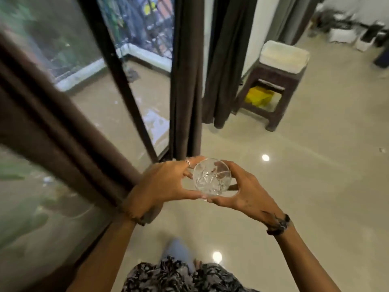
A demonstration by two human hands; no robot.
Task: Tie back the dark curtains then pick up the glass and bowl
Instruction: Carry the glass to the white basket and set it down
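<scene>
Just in front of the gathered dark brown curtain (pixel 185 81), above the glossy beige floor (pixel 294 165), a clear cut-glass tumbler (pixel 211 177) is held between both hands. It looks hard, fragile and probably slippery, so the patterned sides are the safest place to hold. Left hand (pixel 166 182) and right hand (pixel 242 190) curl around it, fingers touching its sides. No bowl is visible.

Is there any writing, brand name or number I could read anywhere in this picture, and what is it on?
None can be read.
The glass shows only a cut pattern, no lettering.
The yellow item under the stool shows no legible print.
The clutter far right is too blurred.
</scene>
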